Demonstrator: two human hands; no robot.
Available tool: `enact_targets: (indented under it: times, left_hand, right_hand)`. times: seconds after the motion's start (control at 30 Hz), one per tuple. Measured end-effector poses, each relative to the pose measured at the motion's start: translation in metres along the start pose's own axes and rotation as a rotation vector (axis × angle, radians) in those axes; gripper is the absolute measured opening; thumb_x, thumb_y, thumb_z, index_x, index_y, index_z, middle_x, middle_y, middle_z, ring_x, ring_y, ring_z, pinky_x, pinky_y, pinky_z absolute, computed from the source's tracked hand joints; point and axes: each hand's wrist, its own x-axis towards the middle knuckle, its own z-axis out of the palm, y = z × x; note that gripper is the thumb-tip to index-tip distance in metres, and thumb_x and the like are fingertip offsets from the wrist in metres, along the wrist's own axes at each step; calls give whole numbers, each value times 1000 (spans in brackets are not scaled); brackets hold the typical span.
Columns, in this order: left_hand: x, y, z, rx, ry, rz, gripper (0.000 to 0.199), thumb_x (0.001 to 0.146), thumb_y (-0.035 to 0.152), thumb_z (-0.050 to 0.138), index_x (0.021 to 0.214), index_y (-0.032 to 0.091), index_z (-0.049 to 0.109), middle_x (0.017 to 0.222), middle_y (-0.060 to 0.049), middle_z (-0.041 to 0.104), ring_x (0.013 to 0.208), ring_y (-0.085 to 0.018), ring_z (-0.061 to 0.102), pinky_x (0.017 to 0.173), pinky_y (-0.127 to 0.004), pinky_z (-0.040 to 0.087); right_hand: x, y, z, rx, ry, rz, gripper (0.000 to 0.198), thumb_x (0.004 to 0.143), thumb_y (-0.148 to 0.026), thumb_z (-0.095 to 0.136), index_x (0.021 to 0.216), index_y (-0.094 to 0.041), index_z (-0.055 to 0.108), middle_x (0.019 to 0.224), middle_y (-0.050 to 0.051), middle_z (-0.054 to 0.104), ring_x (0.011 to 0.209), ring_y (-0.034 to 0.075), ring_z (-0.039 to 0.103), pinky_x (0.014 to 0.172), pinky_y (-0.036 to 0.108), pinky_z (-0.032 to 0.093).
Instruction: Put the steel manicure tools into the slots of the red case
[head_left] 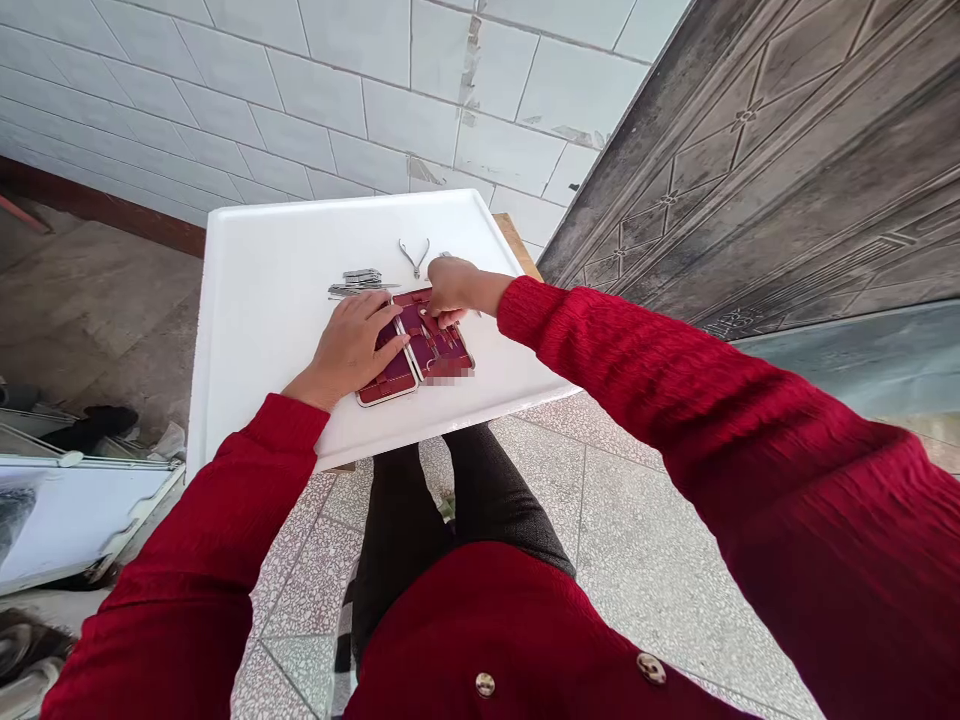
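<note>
An open red manicure case (386,388) lies on the white tabletop, its two halves spread like a book with a purple lining. My left hand (351,345) rests on the case's left half, fingers spread toward the middle hinge. Over the upper part of the right half, my right hand (453,288) is closed with fingertips pinched together; whatever is in them is hidden. Slim metal tools (442,338) sit in the straps of that half. Beyond the case are cuticle nippers (415,260) with handles apart, and a pile of nail clippers and thin metal tools (361,280).
The white table (259,260) stands near a tiled wall (330,80). A dark carved panel (720,150) leans at the right. To the left is a white shelf-like object (67,520) with clutter. My legs (480,480) are at the table's near edge.
</note>
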Motion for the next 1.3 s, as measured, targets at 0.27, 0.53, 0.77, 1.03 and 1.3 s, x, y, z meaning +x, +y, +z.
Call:
enact_targets:
  times: [0.27,0.53,0.77,1.03,1.3]
  left_hand:
    - [1,0,0,16,0,18,45,102,46,47,133,19,65,148,-14,58,140,-34,50,120,-58,38]
    - [-1,-1,-2,24,-4,35,45,103,44,46,133,17,65,147,-16,58,140,-35,50,119,-58,40]
    - [-1,-3,-2,45,7,44,44,103,44,47,132,16,65,146,-17,59,139,-36,52,117,-59,42]
    - [-2,-1,-3,51,16,48,43,103,42,48,132,15,65,147,-17,58,137,-35,52,117,-59,43]
    - [-1,0,-4,36,10,46,44,103,43,47,132,15,66,146,-18,59,137,-37,52,116,-61,43]
  right_hand:
    - [-9,1,-3,183,23,98,22,80,-4,79,67,-12,63,54,1,62,55,13,62,58,24,58]
    - [9,12,-27,149,117,60,27,82,-5,70,57,-14,62,57,4,61,59,16,60,61,30,54]
    - [16,38,-34,56,161,38,33,83,-11,71,53,-15,61,60,7,65,58,16,60,63,32,54]
    - [14,19,-8,-143,228,-133,15,85,-24,75,74,-15,75,79,8,75,75,20,68,69,30,52]
    - [25,19,0,40,215,-146,5,76,-15,82,75,-14,77,78,4,75,72,15,64,66,25,48]
